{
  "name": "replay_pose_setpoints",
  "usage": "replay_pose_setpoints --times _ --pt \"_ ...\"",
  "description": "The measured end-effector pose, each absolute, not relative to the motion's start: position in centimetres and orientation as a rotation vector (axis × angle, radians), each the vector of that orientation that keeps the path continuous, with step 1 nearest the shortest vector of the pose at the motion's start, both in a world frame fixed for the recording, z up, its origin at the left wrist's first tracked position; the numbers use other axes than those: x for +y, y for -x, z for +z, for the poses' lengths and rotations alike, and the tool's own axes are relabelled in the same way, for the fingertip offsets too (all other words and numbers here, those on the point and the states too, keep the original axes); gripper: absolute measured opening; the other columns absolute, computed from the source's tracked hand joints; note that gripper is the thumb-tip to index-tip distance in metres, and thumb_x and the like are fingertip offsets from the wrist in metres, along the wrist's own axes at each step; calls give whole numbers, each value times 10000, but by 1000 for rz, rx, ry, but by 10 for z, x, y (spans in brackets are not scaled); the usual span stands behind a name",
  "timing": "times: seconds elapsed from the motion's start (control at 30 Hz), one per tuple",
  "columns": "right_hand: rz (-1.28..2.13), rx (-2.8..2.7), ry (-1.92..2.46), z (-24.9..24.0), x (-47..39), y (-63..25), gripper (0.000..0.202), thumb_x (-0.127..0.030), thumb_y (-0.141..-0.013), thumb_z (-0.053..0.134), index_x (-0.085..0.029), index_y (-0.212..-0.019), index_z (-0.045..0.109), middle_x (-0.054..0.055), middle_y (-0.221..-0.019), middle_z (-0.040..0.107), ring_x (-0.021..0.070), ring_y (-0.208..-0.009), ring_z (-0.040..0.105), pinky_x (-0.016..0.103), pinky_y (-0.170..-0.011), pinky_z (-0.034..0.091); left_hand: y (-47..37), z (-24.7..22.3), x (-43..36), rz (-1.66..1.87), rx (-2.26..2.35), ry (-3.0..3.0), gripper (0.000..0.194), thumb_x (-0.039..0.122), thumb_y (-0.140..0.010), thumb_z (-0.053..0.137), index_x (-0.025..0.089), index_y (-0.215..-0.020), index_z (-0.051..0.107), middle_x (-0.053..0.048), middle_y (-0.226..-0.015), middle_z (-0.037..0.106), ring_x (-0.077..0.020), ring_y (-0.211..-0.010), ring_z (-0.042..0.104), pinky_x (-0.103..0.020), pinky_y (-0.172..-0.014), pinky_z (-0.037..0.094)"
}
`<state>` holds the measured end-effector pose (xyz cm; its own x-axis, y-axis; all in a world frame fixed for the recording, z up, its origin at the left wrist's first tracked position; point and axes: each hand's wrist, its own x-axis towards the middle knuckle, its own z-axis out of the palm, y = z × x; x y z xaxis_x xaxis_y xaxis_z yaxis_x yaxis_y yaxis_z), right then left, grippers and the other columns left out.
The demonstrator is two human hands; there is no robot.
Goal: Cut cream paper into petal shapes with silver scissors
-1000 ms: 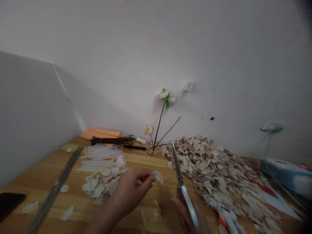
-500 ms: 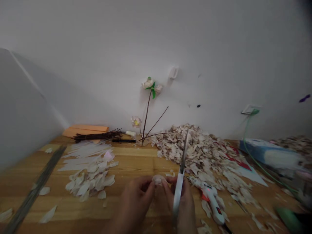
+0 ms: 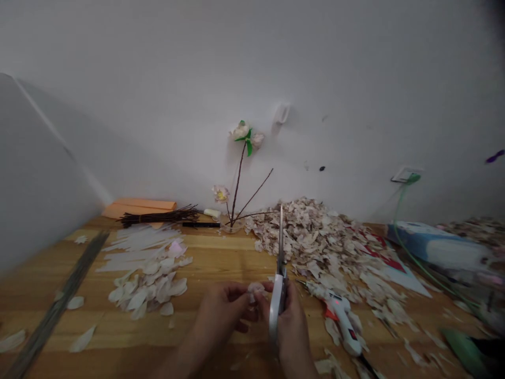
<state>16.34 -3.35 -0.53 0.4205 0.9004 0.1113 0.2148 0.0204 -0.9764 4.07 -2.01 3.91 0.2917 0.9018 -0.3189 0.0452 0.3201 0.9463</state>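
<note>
Between my two hands, low in the middle of the view, is a small pale petal (image 3: 255, 289). The thumb and fingers of my left hand (image 3: 223, 310) pinch it from the left. My right hand (image 3: 292, 326) keeps scissors (image 3: 278, 287) in its grip, the blades together and pointing away from me, while its thumb and fingertip also touch the petal. Part of the petal and of the scissors' handles is hidden by the fingers. To the left of my hands lies a loose heap of whitish petals (image 3: 148, 289).
A large mound of dried petals (image 3: 315, 237) spreads at the back right. A white glue gun (image 3: 343, 321) lies right of my hands. Artificial flowers (image 3: 240, 131) on a brown stem lean near the wall. Brown twigs (image 3: 158, 216) and grey wires (image 3: 63, 300) lie left.
The scissors in my right hand have swung left to stand nearly upright in view. My fingers have shifted on the petal, which now looks more bunched.
</note>
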Motion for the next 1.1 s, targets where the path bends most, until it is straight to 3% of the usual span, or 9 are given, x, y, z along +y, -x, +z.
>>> replay_pose_setpoints --times 0.33,0.7,0.87,1.1 --pt "747 -960 1345 8 -35 -162 292 -380 -586 663 -219 -758 490 -19 -599 648 170 -479 620 272 -454 506 -42 42 -19 737 1158 -995 201 278 -622 568 110 -695 649 -78 -734 699 -158 -586 644 -224 -471 448" --pt "751 -1044 1366 4 -34 -163 286 -380 -603 657 -218 -781 502 12 -663 683 185 -558 651 280 -512 525 -42 30 -17 772 1145 -1045 274 376 -592 638 126 -705 634 -59 -709 688 -173 -628 650 -213 -452 441" --pt "752 -1060 1504 -2 -33 -163 336 -442 -625 635 -220 -841 504 32 -751 685 205 -624 647 310 -570 505 -41 36 -18 736 1130 -1074 286 365 -593 627 122 -742 657 -60 -707 695 -179 -650 657 -210 -463 443" --pt "658 -1037 1499 4 -35 -172 312 -414 -632 622 -218 -849 512 22 -756 671 210 -644 627 319 -606 487 -37 44 -17 721 1142 -1091 274 305 -601 600 133 -804 664 -66 -769 715 -188 -670 668 -218 -463 455"
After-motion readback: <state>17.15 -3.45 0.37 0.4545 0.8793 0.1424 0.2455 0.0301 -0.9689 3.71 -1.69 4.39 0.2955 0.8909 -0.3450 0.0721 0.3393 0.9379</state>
